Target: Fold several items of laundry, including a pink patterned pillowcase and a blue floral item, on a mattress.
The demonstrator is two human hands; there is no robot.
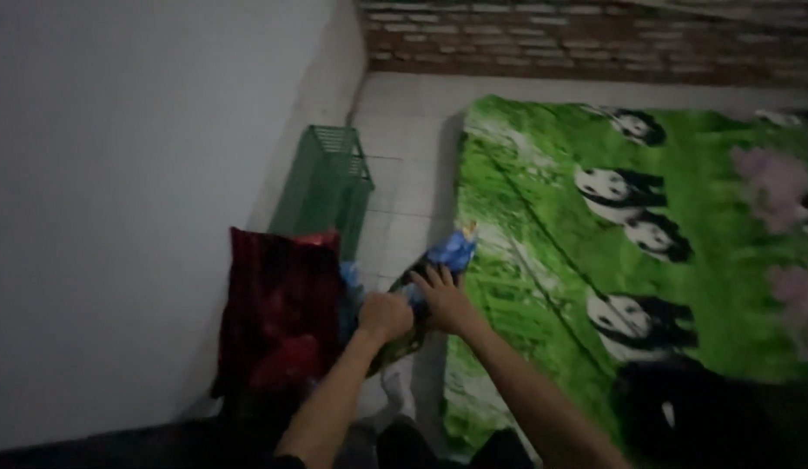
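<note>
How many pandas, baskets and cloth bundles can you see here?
Black-and-white pandas printed on the green blanket: 5 clear ones
Green slatted plastic basket: 1
Dark red cloth bundle: 1
Blue patterned cloth bundle, under both hands: 1
Total: 8

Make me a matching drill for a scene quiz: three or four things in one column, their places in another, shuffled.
Things:
1. basket
2. panda blanket
3. red cloth
4. blue cloth

Places:
A. under both hands
B. far, by the white wall
C. spread on the right
D. left of the left hand

Pairs: 1-B, 2-C, 3-D, 4-A
</note>
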